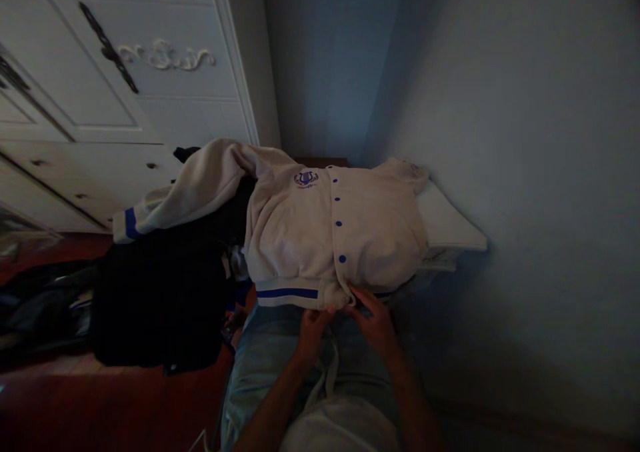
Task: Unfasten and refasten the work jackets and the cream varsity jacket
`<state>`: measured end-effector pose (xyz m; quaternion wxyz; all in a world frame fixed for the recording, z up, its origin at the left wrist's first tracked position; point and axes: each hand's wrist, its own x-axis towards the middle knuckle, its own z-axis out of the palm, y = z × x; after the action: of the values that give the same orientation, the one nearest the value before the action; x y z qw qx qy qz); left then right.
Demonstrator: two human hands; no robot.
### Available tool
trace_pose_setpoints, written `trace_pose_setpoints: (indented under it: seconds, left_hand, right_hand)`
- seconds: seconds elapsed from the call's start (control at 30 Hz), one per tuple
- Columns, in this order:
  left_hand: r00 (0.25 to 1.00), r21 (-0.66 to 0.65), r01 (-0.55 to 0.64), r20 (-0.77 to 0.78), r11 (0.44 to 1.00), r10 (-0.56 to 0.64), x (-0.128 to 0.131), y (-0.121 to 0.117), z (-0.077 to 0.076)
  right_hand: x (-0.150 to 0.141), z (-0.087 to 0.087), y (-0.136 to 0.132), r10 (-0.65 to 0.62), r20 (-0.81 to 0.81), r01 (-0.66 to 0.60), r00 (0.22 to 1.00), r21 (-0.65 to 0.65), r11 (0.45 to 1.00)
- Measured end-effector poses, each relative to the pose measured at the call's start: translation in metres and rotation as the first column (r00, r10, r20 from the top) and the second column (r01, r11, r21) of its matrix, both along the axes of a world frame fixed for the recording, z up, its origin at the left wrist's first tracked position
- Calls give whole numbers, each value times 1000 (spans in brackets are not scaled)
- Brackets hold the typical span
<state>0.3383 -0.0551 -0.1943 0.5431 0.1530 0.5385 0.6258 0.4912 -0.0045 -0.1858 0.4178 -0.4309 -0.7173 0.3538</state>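
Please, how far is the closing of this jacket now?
The jacket front looks mostly closed: five blue buttons show in a row. The left hand and right hand hold the bottom band, where the edge curls loose. Closing this band seems left; its fastener I cannot see.

A white cabinet [185, 25] with dark handles [109, 49] and a scrolled ornament [167, 55] stands against the blue-grey wall [525, 139], dark clothes [160, 292] are heaped to the left above the red floor [75, 405], and white panels [445, 222] jut out near the wall on the right
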Motion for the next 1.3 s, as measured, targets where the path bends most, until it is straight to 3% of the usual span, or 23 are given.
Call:
trace_pose_setpoints:
  seconds: [0.2, 0.37, 0.67, 0.87, 1.0, 1.2, 1.3]
  left_hand:
    - [1000, 66, 5, -16, 998, -4, -1, -2, 9]
    - [999, 22, -43, 20, 999, 43, 5, -1, 12]
    - [1000, 70, 18, 3, 997, -19, 10, -4, 33]
    - [999, 73, 36, -20, 997, -34, 13, -8, 47]
    - [999, 76, -11, -41, 997, 14, 14, -8, 48]
    - [996, 70, -10, -92, 998, 16, 13, -11, 42]
    - [991, 54, 4, -134, 999, 3, 14, -12, 47]
  right_hand:
    - [7, 19, -3, 23, -89, -32, 996, -105, 994]
    - [11, 32, -7, 23, -113, -43, 993, -172, 984]
    - [-6, 33, -19, 67, -93, -74, 993, -72, 995]
    - [-14, 39, -25, 35, 36, -37, 999, 38, 999]
    - [-9, 42, -24, 40, 27, -41, 999, 62, 997]
    - [4, 46, -18, -168, -248, 119, 954, -201, 972]
    - [-3, 50, -23, -455, -369, 407, 810, -205, 890]
